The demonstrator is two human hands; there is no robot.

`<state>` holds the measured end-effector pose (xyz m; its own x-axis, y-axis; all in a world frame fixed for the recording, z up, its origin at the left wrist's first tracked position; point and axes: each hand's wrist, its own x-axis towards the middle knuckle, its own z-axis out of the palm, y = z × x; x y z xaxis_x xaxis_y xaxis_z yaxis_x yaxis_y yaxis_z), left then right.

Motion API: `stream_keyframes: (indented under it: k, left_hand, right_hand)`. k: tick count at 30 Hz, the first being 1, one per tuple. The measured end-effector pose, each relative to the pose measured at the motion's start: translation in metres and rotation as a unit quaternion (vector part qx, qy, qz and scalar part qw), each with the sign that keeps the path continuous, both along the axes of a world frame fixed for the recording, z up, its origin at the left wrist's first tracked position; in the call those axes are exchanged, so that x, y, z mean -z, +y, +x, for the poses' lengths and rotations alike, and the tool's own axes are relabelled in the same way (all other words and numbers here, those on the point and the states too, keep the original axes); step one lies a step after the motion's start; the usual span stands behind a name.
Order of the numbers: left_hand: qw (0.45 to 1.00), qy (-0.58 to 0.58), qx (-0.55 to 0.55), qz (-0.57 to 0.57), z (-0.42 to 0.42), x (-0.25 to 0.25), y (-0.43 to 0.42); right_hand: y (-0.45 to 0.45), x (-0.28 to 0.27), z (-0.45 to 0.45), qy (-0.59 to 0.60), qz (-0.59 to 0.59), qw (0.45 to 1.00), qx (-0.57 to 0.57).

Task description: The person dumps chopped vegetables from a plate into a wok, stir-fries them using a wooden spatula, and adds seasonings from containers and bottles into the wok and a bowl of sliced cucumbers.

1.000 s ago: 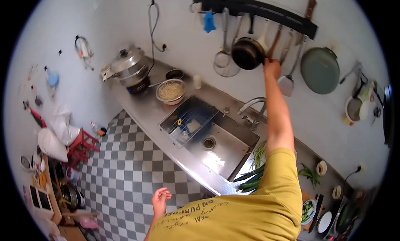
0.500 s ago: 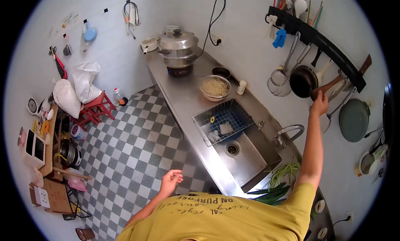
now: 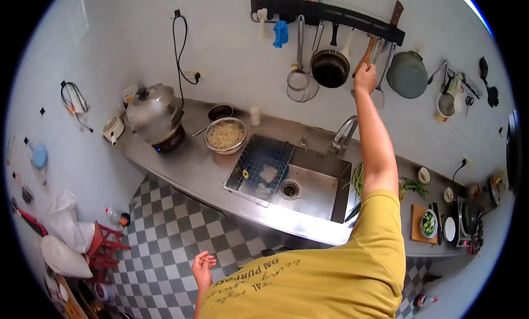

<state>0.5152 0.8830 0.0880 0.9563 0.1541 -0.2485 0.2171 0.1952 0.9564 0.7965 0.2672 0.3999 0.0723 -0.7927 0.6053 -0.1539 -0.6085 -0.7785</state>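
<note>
R hand (image 3: 364,78) up at wooden spatula (image 3: 363,60) on wall; L hand (image 3: 204,264) free, above floor (image 3: 165,231).
R fingers curled at spatula's lower end, can't tell if actually gripping; L fingers loosely bent, holding nothing. Spatula hangs fr. black rack (image 3: 347,19), betw. black pan (image 3: 330,70) & green pan (image 3: 408,75). Below arm: sink (image 3: 317,195) w/ tap (image 3: 344,136); wire basket (image 3: 246,195) at its one end has white item (image 3: 269,174) + small yellow item (image 3: 246,174), both unclear. Beside basket, bowl (image 3: 227,151) full of pale strands (image 3: 225,135); small dark pan (image 3: 220,111) just behind. Lidded steamer (image 3: 156,112) further along, contents hidden. Opp. end: cutting board (image 3: 417,232) w/ bowl (image 3: 428,236) of green slices (image 3: 428,222), white plate (image 3: 449,229) near; leafy greens (image 3: 414,186) on counter (image 3: 380,247) by small white bowl (image 3: 424,175).
</note>
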Motion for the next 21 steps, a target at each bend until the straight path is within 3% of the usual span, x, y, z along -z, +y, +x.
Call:
stream_keyframes:
  k: [4,7,11,13,15,17,18,19,20,21]
  left_hand:
    - [0.999,-0.021,0.020,0.021,0.044,-0.009,0.010]
    - [0.998,-0.042,0.038,0.036,0.078,-0.015,-0.009]
    - [0.991,-0.055,0.109,0.046,0.110,-0.042,-0.048]
    - [0.982,-0.079,0.169,0.003,0.127,-0.043,-0.056]
    - [0.973,-0.079,0.215,-0.024,0.148,-0.052,-0.059]
    - [0.962,-0.065,0.236,-0.120,0.172,-0.065,-0.066]
    - [0.959,-0.067,0.221,-0.162,0.184,-0.071,-0.070]
    - [0.954,-0.072,0.209,-0.202,0.196,-0.074,-0.072]
    - [0.941,-0.072,0.199,-0.264,0.213,-0.060,-0.070]
    - [0.932,-0.062,0.145,-0.326,0.228,-0.057,-0.068]
  right_hand:
    - [-0.016,-0.023,-0.009,0.048,-0.086,0.994,0.053]
    - [-0.028,-0.029,0.008,-0.015,-0.109,0.991,0.079]
    - [0.010,-0.017,0.034,-0.067,-0.262,0.963,-0.018]
    - [0.081,-0.009,0.029,-0.071,-0.268,0.950,-0.144]
    - [0.131,0.042,0.034,0.006,-0.258,0.879,-0.401]
    - [0.212,0.117,0.022,0.123,-0.171,0.771,-0.601]
    - [0.256,0.132,0.007,0.228,-0.220,0.702,-0.638]
    - [0.292,0.166,-0.002,0.309,-0.111,0.619,-0.713]
    - [0.333,0.191,-0.009,0.359,-0.139,0.591,-0.709]
    - [0.365,0.221,-0.009,0.303,-0.181,0.548,-0.758]
